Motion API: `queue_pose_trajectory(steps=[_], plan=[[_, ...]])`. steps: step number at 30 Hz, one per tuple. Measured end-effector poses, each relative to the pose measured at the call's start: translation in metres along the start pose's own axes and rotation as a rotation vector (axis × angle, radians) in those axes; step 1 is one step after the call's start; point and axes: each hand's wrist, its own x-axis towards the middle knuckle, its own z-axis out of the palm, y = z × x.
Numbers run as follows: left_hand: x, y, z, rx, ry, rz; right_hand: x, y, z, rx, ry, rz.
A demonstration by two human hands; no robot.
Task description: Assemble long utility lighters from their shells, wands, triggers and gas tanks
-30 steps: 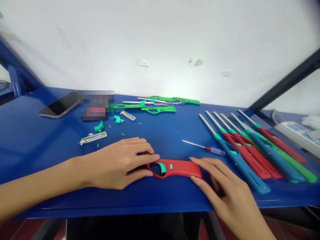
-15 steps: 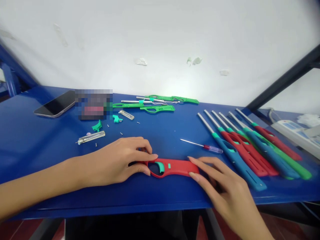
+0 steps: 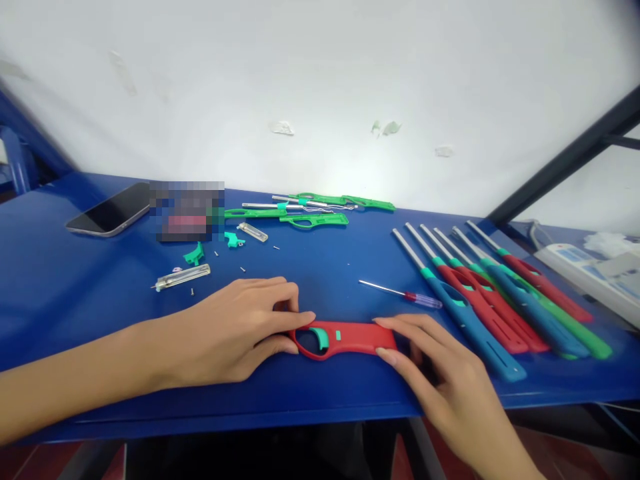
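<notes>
barely anything has shifted since a second ago, just the view sliding a touch, and both hands are still on the red lighter body [image 3: 357,338]. it's lying flat near the front edge of the blue table [image 3: 210,407], between the person's two hands. left hand [image 3: 235,330] is pinching the narrow front end between thumb and index, other fingers curled behind. right hand [image 3: 450,367] has thumb and index on opposite long edges of the wide end, so a loose pinch with a gap between the tips. you can see the teal trigger [image 3: 321,339] in the loop and a small teal tab [image 3: 339,335] beside it.

just past the right hand there's a screwdriver [image 3: 420,299] with a clear purplish handle, then a fanned row of long lighters [image 3: 473,327] in blue, red and green, metal noses toward the wall [image 3: 320,73]. further back are opened green casings [image 3: 323,219] with metal tubes [image 3: 265,206] lying among them. beyond the left hand: two clear tanks [image 3: 186,276], teal plastic bits [image 3: 194,254], tiny screws [image 3: 192,291]. phone's [image 3: 113,210] lying at the back left, next to something pixelated [image 3: 187,213], can't tell what.
</notes>
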Motion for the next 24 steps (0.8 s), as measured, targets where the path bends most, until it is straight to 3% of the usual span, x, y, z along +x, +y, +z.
queue_pose_trajectory(steps=[9,16,19,24], plan=[[0.002,-0.001,0.009,-0.011,-0.010,-0.004,-0.001,-0.005,0.005,-0.192,0.019,-0.035],[0.002,0.002,0.008,-0.081,-0.043,-0.088,0.000,-0.005,0.004,-0.083,0.016,-0.074],[0.002,0.003,0.007,-0.046,0.008,-0.073,-0.002,-0.004,0.006,-0.016,0.065,-0.086],[0.002,0.002,0.011,0.212,0.170,0.039,-0.003,-0.005,0.010,-0.001,0.129,-0.139]])
